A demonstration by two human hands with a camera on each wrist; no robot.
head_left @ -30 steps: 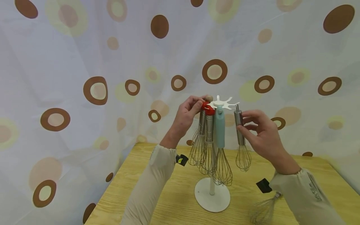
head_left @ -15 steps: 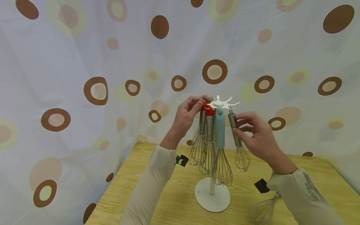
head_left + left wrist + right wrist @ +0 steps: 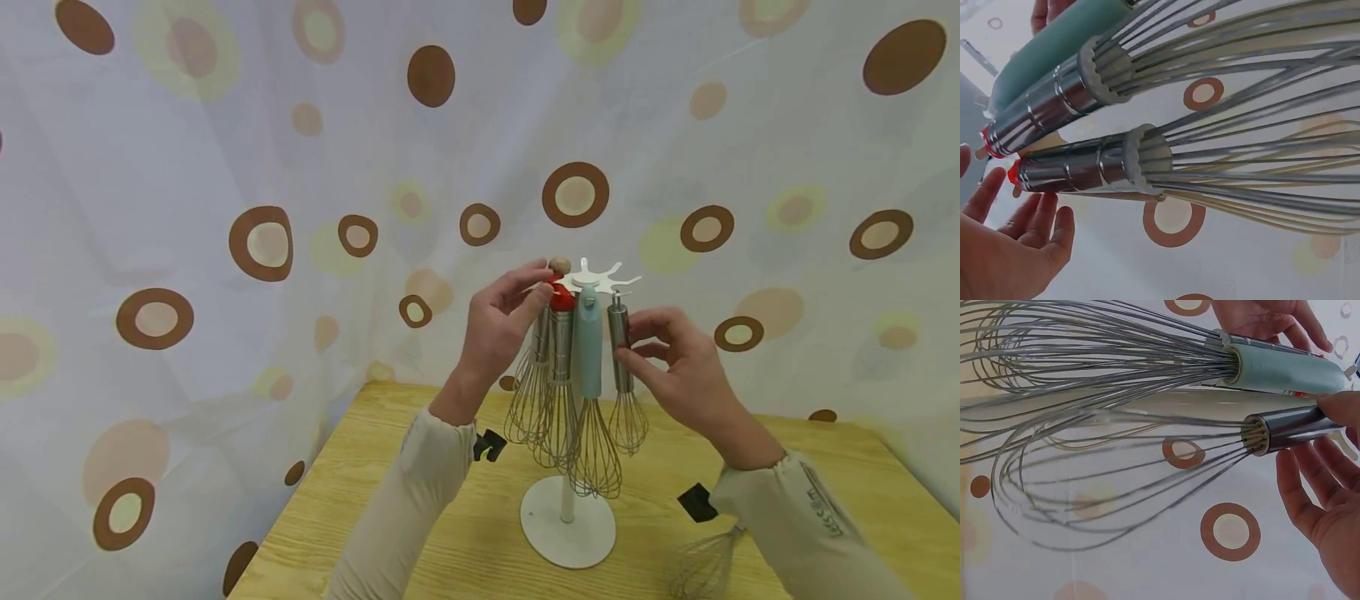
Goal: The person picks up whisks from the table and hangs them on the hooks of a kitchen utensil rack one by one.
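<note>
A white rack point(image 3: 587, 279) with curved hook arms holds hanging whisks. My right hand point(image 3: 678, 367) pinches a small steel whisk point(image 3: 621, 354) by its handle, thumb on one side and fingers on the other. That whisk hangs nearly upright, its top loop at a right-hand hook arm. Beside it hangs a light blue-handled whisk point(image 3: 589, 346). On the left are two steel-handled whisks with red tops point(image 3: 1085, 165), one in front point(image 3: 561, 346). My left hand point(image 3: 498, 321) has its fingers loosely spread right at the red tops, not curled round a handle.
The rack's round white base point(image 3: 567, 533) stands on the wooden table point(image 3: 450, 525). Another whisk point(image 3: 701, 567) lies at the front right, partly under my right sleeve. A rounded brownish handle end point(image 3: 559, 266) shows behind the red tops. A dotted curtain point(image 3: 360, 125) hangs behind the table.
My right hand has brought the small steel whisk left to the hook arm, and the whisk has swung upright. My left fingers have loosened at the red tops.
</note>
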